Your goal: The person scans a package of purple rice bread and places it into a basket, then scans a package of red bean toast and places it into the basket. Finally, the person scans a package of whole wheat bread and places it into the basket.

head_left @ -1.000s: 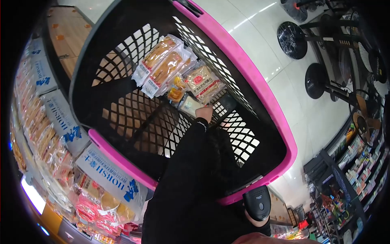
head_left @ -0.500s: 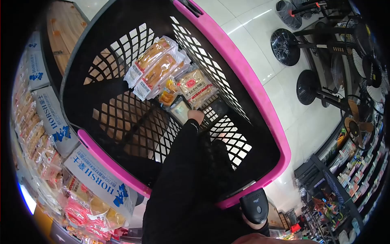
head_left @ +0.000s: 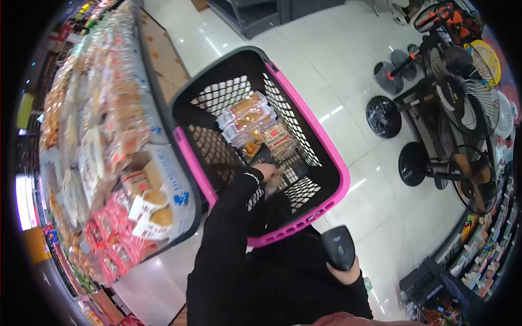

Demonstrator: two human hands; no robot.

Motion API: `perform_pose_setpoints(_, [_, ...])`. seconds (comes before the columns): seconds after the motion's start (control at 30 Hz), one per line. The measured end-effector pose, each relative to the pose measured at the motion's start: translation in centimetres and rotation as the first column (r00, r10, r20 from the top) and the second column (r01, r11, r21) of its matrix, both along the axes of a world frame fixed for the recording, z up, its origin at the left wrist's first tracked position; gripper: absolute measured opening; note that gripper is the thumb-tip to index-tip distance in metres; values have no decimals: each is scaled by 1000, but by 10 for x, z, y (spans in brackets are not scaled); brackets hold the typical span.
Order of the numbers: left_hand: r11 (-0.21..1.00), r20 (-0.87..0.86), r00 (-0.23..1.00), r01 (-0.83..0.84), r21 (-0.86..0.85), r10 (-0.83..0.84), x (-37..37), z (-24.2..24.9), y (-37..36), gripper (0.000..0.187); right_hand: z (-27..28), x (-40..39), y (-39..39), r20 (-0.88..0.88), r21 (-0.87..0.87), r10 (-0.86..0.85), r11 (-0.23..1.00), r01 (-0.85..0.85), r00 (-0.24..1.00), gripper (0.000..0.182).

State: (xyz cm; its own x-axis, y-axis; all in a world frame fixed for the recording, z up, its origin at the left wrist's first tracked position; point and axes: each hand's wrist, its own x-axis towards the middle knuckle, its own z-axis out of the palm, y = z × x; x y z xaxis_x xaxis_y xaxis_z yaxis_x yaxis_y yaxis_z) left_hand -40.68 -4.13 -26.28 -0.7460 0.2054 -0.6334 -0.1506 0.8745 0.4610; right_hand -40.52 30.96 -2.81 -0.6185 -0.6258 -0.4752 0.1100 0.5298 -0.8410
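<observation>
Inside the black basket with a pink rim (head_left: 312, 122), my left hand (head_left: 266, 171) is closed around a small, blurred, pale brown item (head_left: 275, 181) whose shape is unclear. Just beyond the hand lie packaged bread rolls (head_left: 247, 117), a small orange-brown pack (head_left: 252, 148) and a clear pack of square slices (head_left: 279, 141). To the right of the basket's near end, my right hand (head_left: 348, 273) is wrapped round a black handheld scanner (head_left: 339, 248), its rounded head pointing up.
A display of bagged baked goods (head_left: 122, 108) runs along the left, with a box of packs (head_left: 157, 201) at its near corner. Standing fans (head_left: 462, 103) line the right side above the tiled floor (head_left: 326, 81). Dark shelving (head_left: 244, 13) stands at the top.
The basket now appears smaller and lower in view, with more of the display visible. My left hand has come away from the pale pack with the brown item; the scanner shows more fully.
</observation>
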Motion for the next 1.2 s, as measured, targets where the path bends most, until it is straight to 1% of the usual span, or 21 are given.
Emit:
perform_pose_setpoints(0.07, [969, -35, 990, -128, 209, 139, 7, 53, -1, 11, -14, -1, 14, 74, -205, -31, 978, 46, 997, 34])
perform_pose_setpoints(0.13, [944, -279, 932, -145, 295, 231, 20, 117, 3, 7, -1, -13, 13, 207, -265, 58, 964, -1, 977, 29])
perform_pose_setpoints(0.2, [826, -296, 850, -246, 506, 435, 38, 184, 12, 3, 2, -19, 13, 263, -400, 103, 916, 11, 959, 29])
perform_pose_setpoints(0.27, [330, 16, 641, -417, 847, 767, 67, 216, 25, 4, 13, -22, 7, 272, -500, 157, 866, 0, 950, 31])
perform_pose_setpoints(0.3, [301, -29, 585, -374, 877, 810, 79, 242, 35, 5, 20, -24, 3, 266, -549, 211, 835, -32, 940, 33])
perform_pose_setpoints(0.33, [98, 110, 510, -363, 927, 853, 94, 260, 46, 7, 21, -23, 3, 271, -573, 197, 820, -6, 942, 32])
perform_pose_setpoints(0.4, [-205, 218, 422, -78, 976, 880, 118, 264, 71, 10, -4, -24, 6, 15, -603, 192, 785, -145, 981, 43])
perform_pose_setpoints(0.43, [-262, 236, 370, 19, 965, 898, 127, 267, 86, 13, 0, -26, 7, 108, -597, 256, 789, -143, 961, 42])
perform_pose_setpoints(0.47, [-254, 219, 318, 75, 964, 922, 137, 272, 100, 15, 4, -28, 5, 202, -587, 315, 797, -143, 927, 43])
perform_pose_setpoints(0.5, [-289, 222, 348, 153, 945, 911, 149, 262, 109, 14, 5, -26, -1, 198, -685, 357, 717, -132, 913, 43])
perform_pose_setpoints(0.53, [-322, 220, 379, 230, 918, 899, 160, 258, 118, 14, 9, -23, -4, 271, -697, 365, 712, -80, 891, 42])
perform_pose_setpoints(0.6, [-366, 282, 320, 244, 898, 904, 175, 260, 148, 15, 28, -11, -9, 411, -730, 419, 683, 17, 810, 41])
perform_pose_setpoints(0.63, [-370, 303, 284, 223, 902, 910, 178, 272, 165, 16, 24, -8, -10, 415, -740, 458, 672, -1, 786, 39])
perform_pose_setpoints(0.67, [-392, 305, 325, 247, 886, 895, 188, 261, 171, 16, 20, -4, -8, 419, -735, 472, 678, -16, 775, 39])
perform_pose_setpoints(0.73, [-384, 315, 295, 215, 898, 902, 200, 267, 188, 16, 16, 3, -9, 394, -797, 607, 599, -72, 690, 41])
perform_pose_setpoints(0.77, [-400, 336, 275, 224, 889, 901, 209, 257, 191, 15, 19, 9, -10, 367, -826, 625, 559, -68, 689, 40])
perform_pose_setpoints(0.87, [-424, 396, 167, 190, 886, 903, 224, 258, 204, 18, 17, 25, -6, 401, -764, 574, 640, -86, 714, 38])
perform_pose_setpoints(0.93, [-454, 420, 190, 207, 867, 888, 233, 253, 209, 17, 15, 34, -7, 352, -764, 587, 630, -139, 729, 36])
perform_pose_setpoints(1.03, [-438, 401, 181, 285, 853, 898, 243, 250, 215, 23, 22, 52, -12, 269, -636, 457, 745, -200, 848, 35])
perform_pose_setpoints(1.1, [-639, 615, 187, 325, 697, 766, 250, 271, 222, 36, 23, 67, -18, 262, -640, 429, 748, -177, 864, 35])
perform_pose_setpoints(1.2, [-681, 639, 235, 273, 680, 732, 275, 266, 223, 44, 23, 91, -27, 265, -634, 386, 760, -142, 884, 36])
